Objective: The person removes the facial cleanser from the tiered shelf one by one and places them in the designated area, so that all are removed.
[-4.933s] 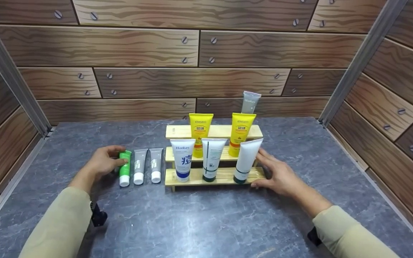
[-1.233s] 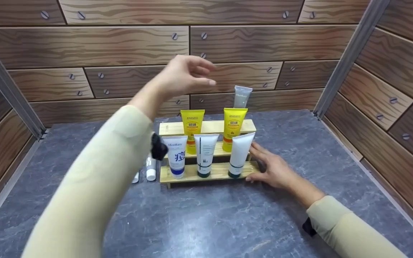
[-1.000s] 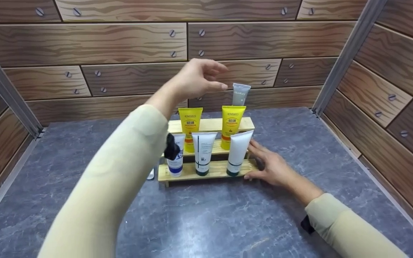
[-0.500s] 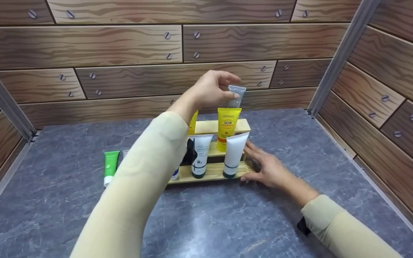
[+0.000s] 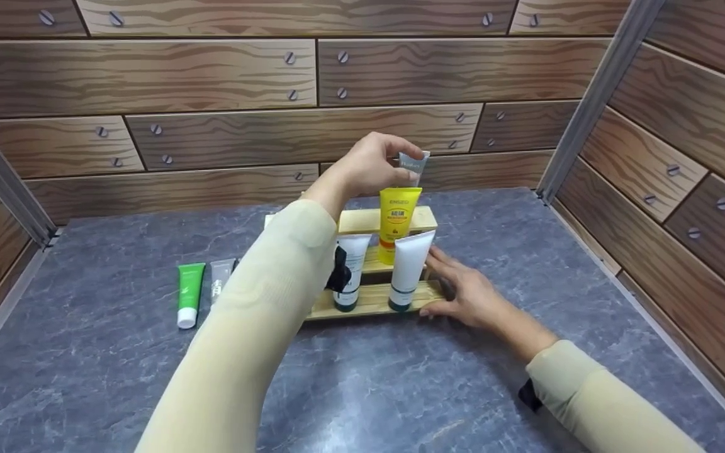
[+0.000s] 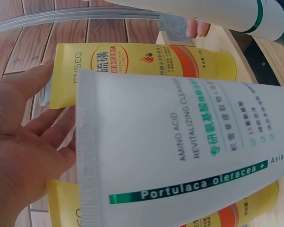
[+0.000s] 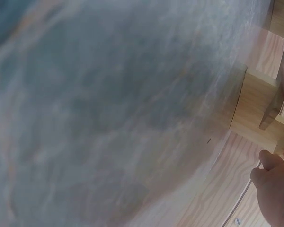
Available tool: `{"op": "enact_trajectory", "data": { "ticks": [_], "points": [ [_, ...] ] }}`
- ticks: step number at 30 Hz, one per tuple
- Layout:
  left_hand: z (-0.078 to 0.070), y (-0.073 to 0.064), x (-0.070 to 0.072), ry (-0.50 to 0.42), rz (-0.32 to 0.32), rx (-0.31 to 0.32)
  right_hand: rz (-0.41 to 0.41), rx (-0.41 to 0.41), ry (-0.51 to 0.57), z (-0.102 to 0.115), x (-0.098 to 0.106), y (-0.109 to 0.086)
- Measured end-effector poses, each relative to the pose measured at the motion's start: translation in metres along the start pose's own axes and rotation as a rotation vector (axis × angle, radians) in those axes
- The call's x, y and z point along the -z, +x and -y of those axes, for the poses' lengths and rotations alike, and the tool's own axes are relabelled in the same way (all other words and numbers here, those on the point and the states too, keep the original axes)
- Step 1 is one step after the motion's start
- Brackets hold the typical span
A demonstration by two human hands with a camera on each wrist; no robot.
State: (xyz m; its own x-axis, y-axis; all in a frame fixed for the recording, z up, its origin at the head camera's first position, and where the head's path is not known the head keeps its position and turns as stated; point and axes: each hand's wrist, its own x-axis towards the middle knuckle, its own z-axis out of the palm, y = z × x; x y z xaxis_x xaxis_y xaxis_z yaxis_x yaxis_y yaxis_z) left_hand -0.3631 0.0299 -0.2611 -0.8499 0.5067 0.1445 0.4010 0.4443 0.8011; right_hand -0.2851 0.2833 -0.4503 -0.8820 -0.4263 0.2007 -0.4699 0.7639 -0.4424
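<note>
My left hand [image 5: 372, 167] reaches over the stepped wooden rack [image 5: 372, 301] and pinches the top end of a grey squeeze tube [image 5: 413, 165], thumb in front and fingers behind. That tube stands on the back tier, its lower part hidden by a yellow tube [image 5: 398, 217] on the middle tier. Another yellow tube shows in the left wrist view, beside a white tube [image 6: 146, 137] close to the camera. A white tube [image 5: 411, 270] leans slightly on the front tier. My right hand [image 5: 472, 296] grips the rack's right end, its thumb at the front step.
Left of the rack, a green tube [image 5: 191, 289] and a grey tube [image 5: 219, 277] lie on the dark marbled table [image 5: 98, 352]. My left forearm covers the rack's left part. Wood-patterned walls [image 5: 224, 75] surround the table.
My left hand has gone from the green tube, up over the rack, then right and down to the grey tube's top. The green tube stays on the table; my right hand keeps its hold.
</note>
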Motion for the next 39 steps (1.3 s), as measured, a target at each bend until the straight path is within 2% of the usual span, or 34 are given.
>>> {"op": "enact_trajectory", "data": {
  "ticks": [9,19,25,29,39],
  "points": [
    [0.0,0.0,-0.001,0.017,0.011,0.03,-0.005,0.006,0.001,0.0,0.0,0.0],
    [-0.003,-0.001,-0.001,0.047,-0.016,0.04,0.003,-0.016,-0.003,0.001,0.0,0.0],
    [-0.003,-0.004,0.002,0.046,-0.054,0.028,-0.016,0.025,0.005,0.0,0.0,0.0],
    [-0.004,-0.005,0.006,0.029,-0.085,0.032,-0.015,0.023,0.002,-0.001,-0.001,0.0],
    [-0.008,-0.01,0.016,-0.052,-0.228,0.023,-0.012,0.013,-0.004,0.0,-0.001,0.0]
  ]
}}
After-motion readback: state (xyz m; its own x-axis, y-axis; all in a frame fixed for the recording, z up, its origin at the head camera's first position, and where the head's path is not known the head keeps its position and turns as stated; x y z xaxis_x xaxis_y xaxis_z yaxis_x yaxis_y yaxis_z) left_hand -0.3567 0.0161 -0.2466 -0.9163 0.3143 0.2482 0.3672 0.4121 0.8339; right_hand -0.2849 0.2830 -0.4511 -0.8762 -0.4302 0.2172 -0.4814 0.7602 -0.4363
